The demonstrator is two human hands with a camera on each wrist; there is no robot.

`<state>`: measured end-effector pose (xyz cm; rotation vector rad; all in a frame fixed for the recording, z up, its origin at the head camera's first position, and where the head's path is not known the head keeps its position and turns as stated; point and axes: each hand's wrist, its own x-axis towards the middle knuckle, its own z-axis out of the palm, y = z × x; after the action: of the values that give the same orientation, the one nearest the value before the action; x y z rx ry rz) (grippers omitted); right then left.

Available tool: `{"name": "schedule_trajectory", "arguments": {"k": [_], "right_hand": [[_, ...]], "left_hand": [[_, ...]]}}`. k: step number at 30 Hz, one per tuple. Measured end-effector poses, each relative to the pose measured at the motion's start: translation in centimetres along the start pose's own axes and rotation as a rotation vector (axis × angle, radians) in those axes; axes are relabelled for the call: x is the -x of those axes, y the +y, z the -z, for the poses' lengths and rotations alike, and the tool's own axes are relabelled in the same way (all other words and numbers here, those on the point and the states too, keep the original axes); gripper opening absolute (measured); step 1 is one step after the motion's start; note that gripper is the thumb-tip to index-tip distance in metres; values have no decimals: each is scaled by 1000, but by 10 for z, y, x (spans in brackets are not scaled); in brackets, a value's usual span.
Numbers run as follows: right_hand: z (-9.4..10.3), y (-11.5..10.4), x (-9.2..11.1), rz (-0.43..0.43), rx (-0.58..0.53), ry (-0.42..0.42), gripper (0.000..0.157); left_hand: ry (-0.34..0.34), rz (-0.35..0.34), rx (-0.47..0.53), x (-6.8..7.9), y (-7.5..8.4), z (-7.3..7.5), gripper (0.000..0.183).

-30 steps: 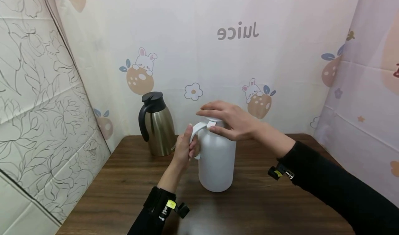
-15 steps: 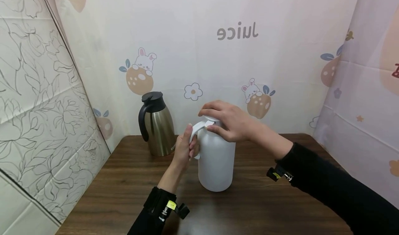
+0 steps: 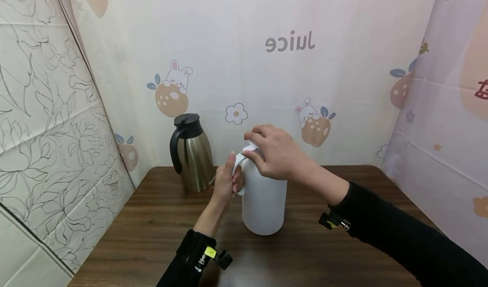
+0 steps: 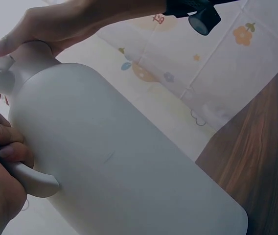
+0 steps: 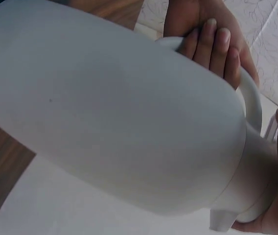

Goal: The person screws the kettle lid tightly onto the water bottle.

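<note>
Head view: left hand (image 3: 225, 184) curled round the white jug's (image 3: 264, 202) handle, right hand (image 3: 275, 151) gripping its lid; best brace the jug firmly while the lid turns.

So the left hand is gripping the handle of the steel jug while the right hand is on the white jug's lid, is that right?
Not quite. The left hand grips the handle of the white jug, not the steel one; the head view shows it, and the left wrist view confirms. The steel jug stands untouched at the back of the table. The right hand is indeed on the white jug's lid.
</note>
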<state>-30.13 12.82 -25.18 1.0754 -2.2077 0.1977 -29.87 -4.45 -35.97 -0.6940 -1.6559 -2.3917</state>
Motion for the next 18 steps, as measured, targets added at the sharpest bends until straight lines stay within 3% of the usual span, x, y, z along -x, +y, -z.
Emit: {"name": "schedule_trajectory", "arguments": {"k": [10, 18], "right_hand": [[0, -20, -1, -197, 106, -18, 50], [1, -29, -4, -279, 180, -34, 50]], "left_hand": [[18, -15, -6, 5, 0, -5, 62], [47, -3, -27, 6, 1, -9, 62]]}}
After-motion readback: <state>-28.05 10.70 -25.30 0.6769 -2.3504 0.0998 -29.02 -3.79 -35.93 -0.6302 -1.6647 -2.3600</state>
